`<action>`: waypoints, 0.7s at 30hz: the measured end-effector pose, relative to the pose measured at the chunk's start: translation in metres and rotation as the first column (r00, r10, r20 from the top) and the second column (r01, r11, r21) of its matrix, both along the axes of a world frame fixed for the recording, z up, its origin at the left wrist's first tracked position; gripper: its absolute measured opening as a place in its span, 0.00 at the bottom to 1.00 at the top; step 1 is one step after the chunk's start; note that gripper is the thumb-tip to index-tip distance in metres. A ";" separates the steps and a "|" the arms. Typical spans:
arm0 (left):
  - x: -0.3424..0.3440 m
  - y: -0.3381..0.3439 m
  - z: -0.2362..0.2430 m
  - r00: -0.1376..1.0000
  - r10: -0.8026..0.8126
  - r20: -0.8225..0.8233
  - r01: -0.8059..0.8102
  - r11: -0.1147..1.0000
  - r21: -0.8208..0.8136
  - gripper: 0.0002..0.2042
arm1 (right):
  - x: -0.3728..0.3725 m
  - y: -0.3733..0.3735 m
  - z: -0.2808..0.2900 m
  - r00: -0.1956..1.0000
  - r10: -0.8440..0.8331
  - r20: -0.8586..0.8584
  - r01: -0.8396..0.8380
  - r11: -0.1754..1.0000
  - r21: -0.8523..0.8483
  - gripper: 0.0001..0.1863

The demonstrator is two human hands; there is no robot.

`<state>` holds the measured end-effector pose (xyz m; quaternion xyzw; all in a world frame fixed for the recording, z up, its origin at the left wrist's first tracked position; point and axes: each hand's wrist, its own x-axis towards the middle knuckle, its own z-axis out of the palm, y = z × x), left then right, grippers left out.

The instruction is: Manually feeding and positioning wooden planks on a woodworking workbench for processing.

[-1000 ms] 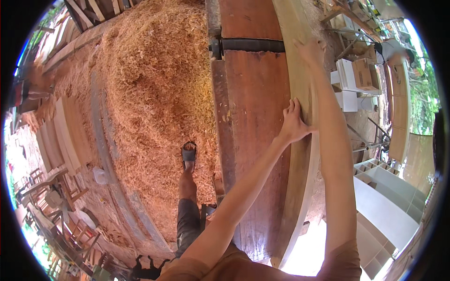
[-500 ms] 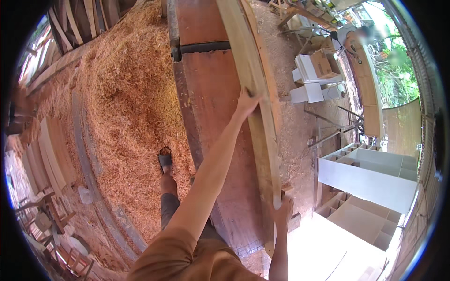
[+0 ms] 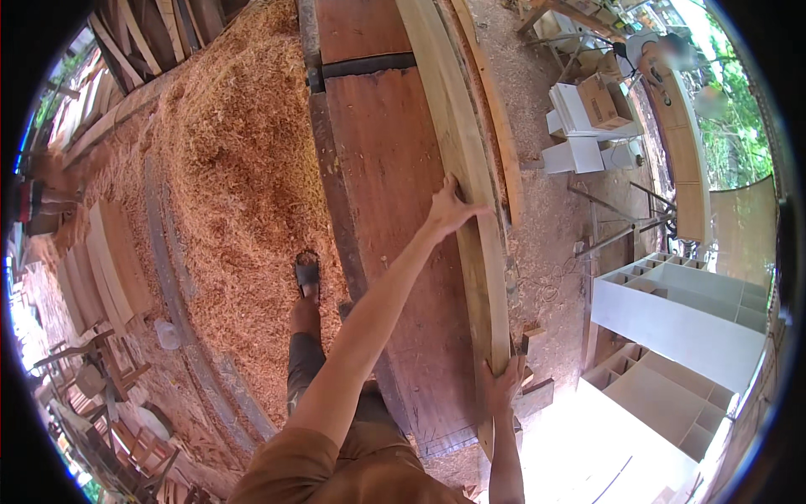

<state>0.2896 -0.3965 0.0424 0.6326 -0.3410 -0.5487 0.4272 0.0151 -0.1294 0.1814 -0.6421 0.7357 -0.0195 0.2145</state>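
Note:
A long pale wooden plank (image 3: 457, 126) lies lengthwise on the right side of a reddish-brown machine bed (image 3: 386, 151), which has a dark slot (image 3: 369, 65) across its far part. My left hand (image 3: 453, 208) spans the plank about midway, fingertips at its left edge and thumb stretched to the right side. Nearer to me, my right hand (image 3: 502, 385) grips the plank's right side close to its near end, some of its fingers hidden. Along the plank's far right side runs an orange-brown strip (image 3: 497, 126), with a narrow gap between them.
Wood shavings (image 3: 227, 168) are heaped left of the bed, around my sandalled foot (image 3: 307, 275). Stacked boards (image 3: 105, 260) lie farther left. On the right stand white shelf units (image 3: 672, 315), a cardboard box (image 3: 603, 101) and a metal stand (image 3: 621, 223). Another person (image 3: 651, 63) is at the far right.
My left hand has shifted nearer to me along the bed, with its thumb reaching farther right. A gap beside the orange-brown strip now shows more. The whole view has shifted slightly.

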 end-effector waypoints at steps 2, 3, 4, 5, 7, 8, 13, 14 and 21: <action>0.012 -0.029 0.008 0.999 -0.021 -0.031 0.021 1.000 0.004 0.57 | 0.007 -0.021 -0.008 1.000 -0.003 -0.005 0.002 0.995 -0.101 0.26; 0.017 -0.044 0.011 0.999 -0.015 -0.052 0.014 0.999 -0.031 0.56 | 0.012 -0.034 -0.013 1.000 -0.005 -0.017 0.004 0.995 -0.100 0.26; 0.028 -0.057 0.011 0.998 -0.004 -0.064 0.000 0.998 -0.065 0.54 | 0.024 -0.048 -0.016 0.998 0.029 -0.050 -0.038 0.980 -0.195 0.27; 0.040 -0.074 0.012 0.998 -0.001 -0.066 -0.003 0.998 -0.064 0.54 | 0.035 -0.062 -0.018 0.994 0.060 -0.088 -0.083 0.954 -0.288 0.27; 0.076 -0.100 0.008 0.999 0.027 -0.038 -0.029 0.999 -0.045 0.53 | 0.059 -0.088 -0.033 0.995 0.076 -0.064 -0.091 0.954 -0.285 0.28; 0.090 -0.105 0.006 0.999 0.034 -0.025 -0.035 0.999 -0.035 0.53 | 0.073 -0.099 -0.041 0.996 0.079 -0.050 -0.090 0.955 -0.284 0.30; 0.041 -0.040 0.033 0.969 0.031 -0.245 -0.069 0.987 -0.147 0.39 | 0.101 -0.172 -0.048 0.981 0.116 -0.157 -0.161 0.935 -0.315 0.30; 0.055 -0.010 -0.007 0.987 0.041 -0.156 -0.052 0.997 -0.064 0.41 | 0.142 -0.187 -0.044 0.983 0.164 -0.085 -0.183 0.925 -0.332 0.29; -0.093 0.181 0.050 0.878 -0.308 -0.367 0.331 0.944 0.000 0.57 | 0.183 -0.300 -0.059 0.971 0.143 -0.191 -0.202 0.920 -0.336 0.30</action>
